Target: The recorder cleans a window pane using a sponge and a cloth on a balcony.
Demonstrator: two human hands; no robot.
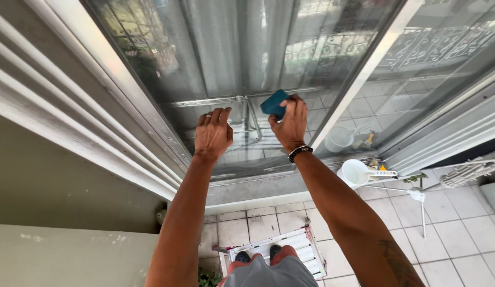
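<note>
The right hand (291, 125) grips a teal sponge (274, 103), pressing it against the glass door (231, 58). Left of it, the left hand (213, 134) rests on the glass, fingers loosely curled, holding nothing. To the right on the tiled floor (460, 228) stands a white bucket (355, 173); its contents cannot be made out.

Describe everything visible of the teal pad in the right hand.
The teal pad is a small, flat, rectangular block, dull and sponge-like in look. It is tilted, pressed against the glass pane of the door. The right hand grips its lower right part, fingers hiding that end. The left hand rests apart from it.
</note>
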